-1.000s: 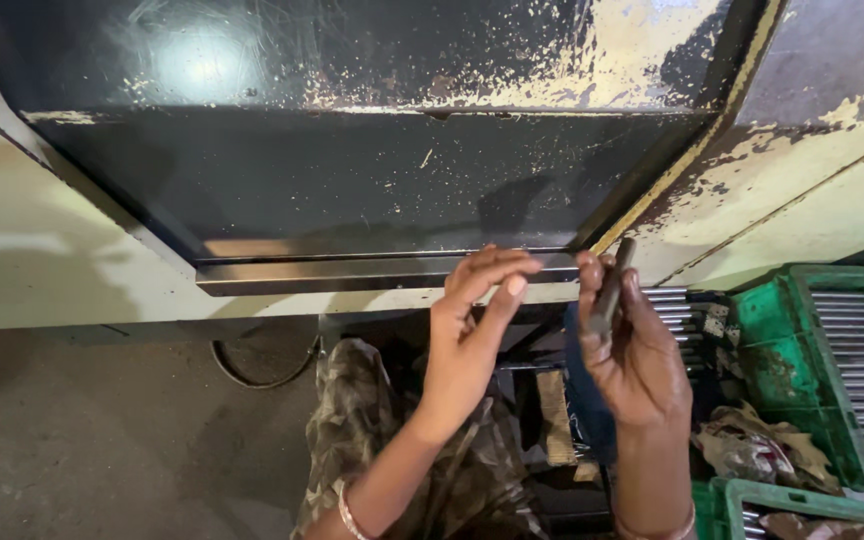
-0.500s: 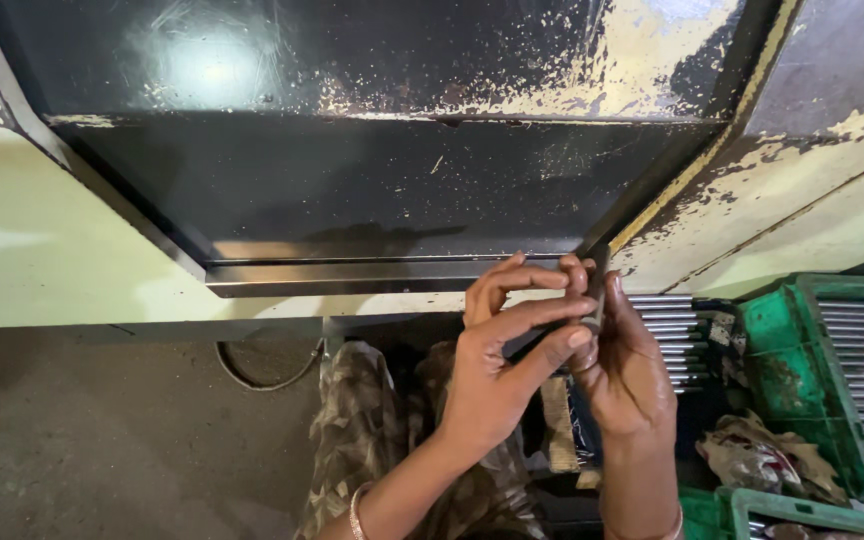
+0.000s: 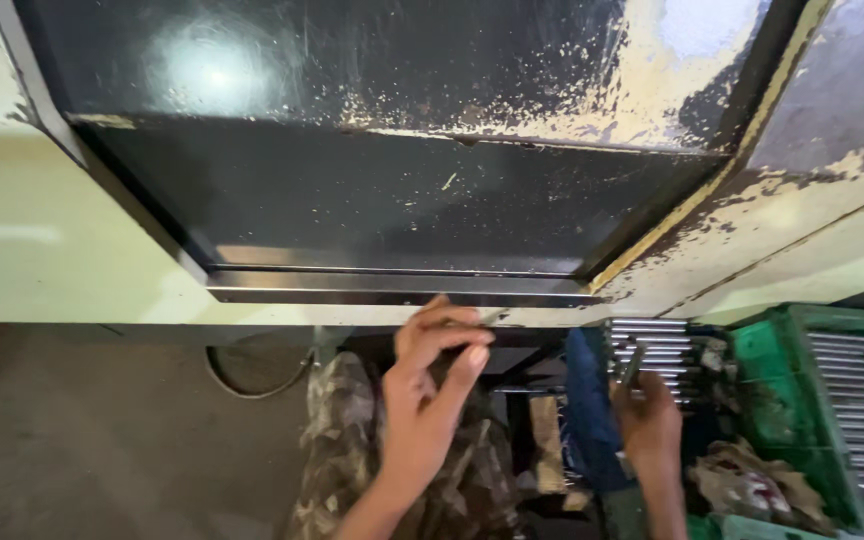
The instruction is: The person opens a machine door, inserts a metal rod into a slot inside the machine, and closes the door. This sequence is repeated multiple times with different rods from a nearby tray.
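Note:
My left hand (image 3: 430,395) is raised to the machine's lower edge, its fingers pinched on a small thin metal pin (image 3: 492,318) whose tip touches the cream edge just below the steel ledge (image 3: 352,290). My right hand (image 3: 649,425) is lower and to the right, beside a stack of metal rods (image 3: 657,340), and grips a dark slim rod (image 3: 632,365) that sticks up from its fingers. The two hands are apart.
A large machine body (image 3: 72,250) with chipped cream paint and a dark recessed panel (image 3: 372,190) fills the top. A green crate (image 3: 762,360) of steel rods stands at the right, rags (image 3: 752,480) in front of it. My camouflage trousers (image 3: 342,450) and a cable loop (image 3: 252,375) are below.
The hands met near the ledge half a second ago and have now parted. My right hand dropped down and right with its rod; my left hand stayed up at the machine's edge.

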